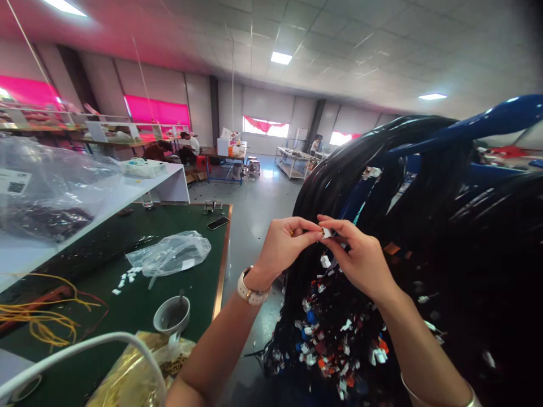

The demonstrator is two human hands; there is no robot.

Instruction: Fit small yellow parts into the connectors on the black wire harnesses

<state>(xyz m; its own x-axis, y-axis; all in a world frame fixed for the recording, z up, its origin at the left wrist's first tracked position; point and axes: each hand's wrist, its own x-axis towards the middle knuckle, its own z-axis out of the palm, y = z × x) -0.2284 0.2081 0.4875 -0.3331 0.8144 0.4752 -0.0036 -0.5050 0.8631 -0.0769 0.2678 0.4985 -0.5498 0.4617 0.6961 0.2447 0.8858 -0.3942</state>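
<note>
Both hands meet in front of a large hanging bundle of black cables [322, 198]. My right hand [358, 251] pinches a small white connector [327, 232] between thumb and fingertips. Right against it, my left hand [291, 240] is closed in a pinch at the connector's left side; a bit of yellow shows at its fingers, but what it grips is too small to make out. Just below hangs another white connector [325, 261]. Lower down, many cable ends carry white, orange and blue connectors [322, 345].
On the green table [199, 305] at left lie a clear plastic bag [173, 253], loose white connectors [127, 277], a phone [218, 224], a white cup [172, 314] and yellow wires [46, 316]. A blue rack arm [479, 124] holds the cables. People sit at far benches.
</note>
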